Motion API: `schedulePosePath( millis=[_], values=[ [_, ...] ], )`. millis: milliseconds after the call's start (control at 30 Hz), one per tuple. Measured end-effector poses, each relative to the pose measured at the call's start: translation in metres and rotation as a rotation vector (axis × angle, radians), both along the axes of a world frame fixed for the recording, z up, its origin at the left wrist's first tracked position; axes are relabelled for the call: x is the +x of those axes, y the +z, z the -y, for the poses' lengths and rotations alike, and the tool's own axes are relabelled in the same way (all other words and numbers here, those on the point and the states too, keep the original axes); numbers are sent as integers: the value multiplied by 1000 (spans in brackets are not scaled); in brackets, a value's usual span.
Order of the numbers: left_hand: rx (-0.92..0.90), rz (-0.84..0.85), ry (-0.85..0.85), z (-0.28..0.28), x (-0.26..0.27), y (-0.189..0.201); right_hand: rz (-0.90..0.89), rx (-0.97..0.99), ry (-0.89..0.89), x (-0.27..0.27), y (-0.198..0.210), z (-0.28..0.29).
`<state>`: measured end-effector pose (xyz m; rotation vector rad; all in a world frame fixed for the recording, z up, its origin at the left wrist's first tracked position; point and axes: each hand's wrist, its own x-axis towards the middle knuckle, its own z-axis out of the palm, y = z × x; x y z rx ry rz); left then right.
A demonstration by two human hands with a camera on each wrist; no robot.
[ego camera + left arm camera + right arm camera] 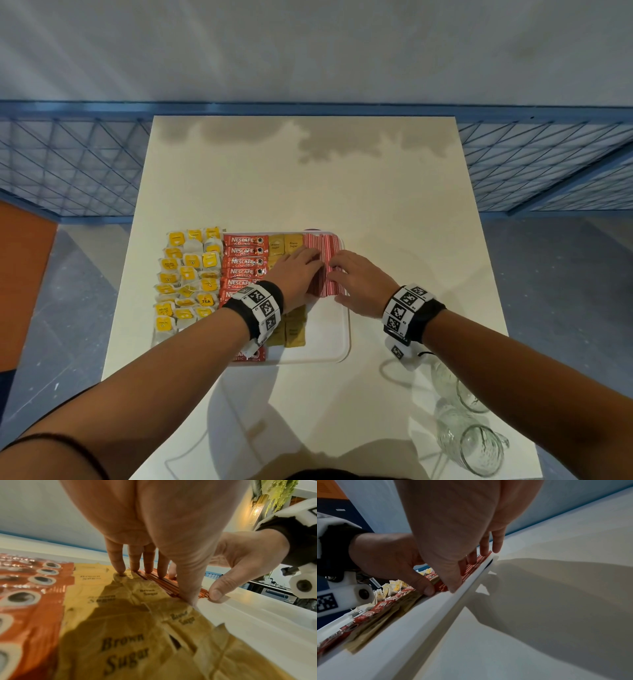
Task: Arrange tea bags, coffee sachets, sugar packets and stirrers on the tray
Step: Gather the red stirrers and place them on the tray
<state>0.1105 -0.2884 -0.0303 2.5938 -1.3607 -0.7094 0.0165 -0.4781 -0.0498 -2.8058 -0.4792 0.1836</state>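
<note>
A white tray (329, 330) holds four columns. Yellow tea bags (186, 277) fill the left side, beside them red Nescafe coffee sachets (244, 262), then brown sugar packets (286, 244). Red-and-white striped stirrers (323, 245) lie side by side along the tray's right part. My left hand (298, 274) rests flat on the left stirrers, with straight fingers (149, 566) touching them and a sugar packet. On the right stirrers lies my right hand (356, 281), its thumb (216, 593) against their near ends. Neither hand grips anything.
Two clear glass mugs (479, 448) lie at the front right of the cream table (308, 178). A blue wire fence (68, 164) runs behind the table. The tray's raised right rim (436, 609) lies just beside my right hand.
</note>
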Motion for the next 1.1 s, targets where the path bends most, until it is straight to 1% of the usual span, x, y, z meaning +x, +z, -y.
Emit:
schedulePosePath(
  millis=[100, 200, 333, 500, 800, 900, 1100],
  values=[
    [-6, 6, -6, 0, 0, -1, -7, 0, -7, -1, -2, 1],
    [-15, 13, -5, 1, 0, -1, 34, 14, -26, -3, -2, -1],
    [-20, 9, 3, 3, -3, -3, 55, 2, -103, -4, -2, -2],
    [-21, 18, 11, 6, -4, -3, 29, -38, -124, -9, -7, 0],
    [-34, 26, 17, 3, -6, -1, 2, -31, -167, -14, -2, -5],
    [-60, -1, 54, 0, -6, 2, -14, 13, -233, -16, 3, -6],
    [-142, -15, 190, -22, -3, 11, -77, 194, -388, -22, 13, -11]
  ],
)
